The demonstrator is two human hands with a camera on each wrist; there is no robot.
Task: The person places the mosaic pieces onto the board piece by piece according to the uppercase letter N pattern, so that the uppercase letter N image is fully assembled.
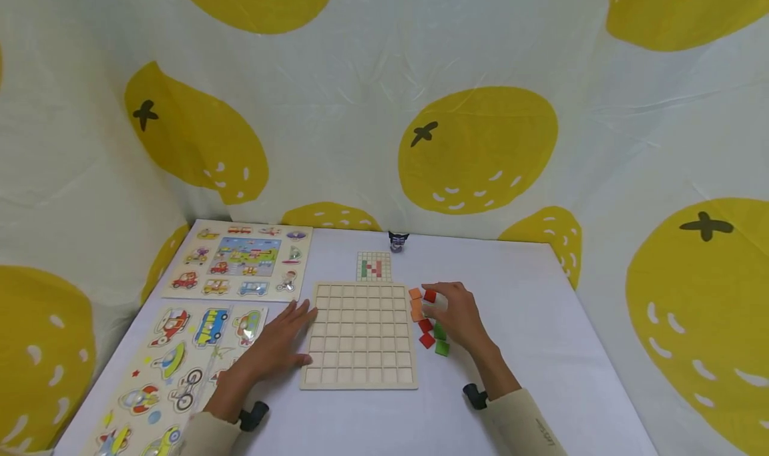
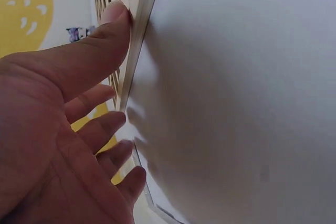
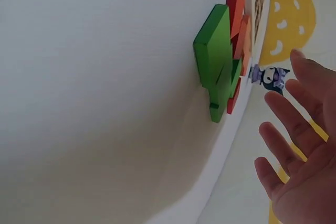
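Our right hand (image 1: 458,312) hangs loose-fingered, grasping nothing, over the red tile (image 1: 430,296) right of the grid board (image 1: 362,336); left hand (image 1: 278,344), fingers extended, touches its left edge. We'd pinch opposite sides, avoiding neighbouring orange tiles (image 1: 417,306).

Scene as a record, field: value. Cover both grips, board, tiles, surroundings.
centre: grid board on white table
tiles: orange, red and green, right of board
left grip: fingers relaxed, at board's left edge
right grip: fingers apart, over tiles; head view shows red between thumb and fingers, right wrist view shows no tile held
behind board: pattern card with coloured squares; small figurine
left side: two picture boards
backdrop: pale cloth, yellow fruit print
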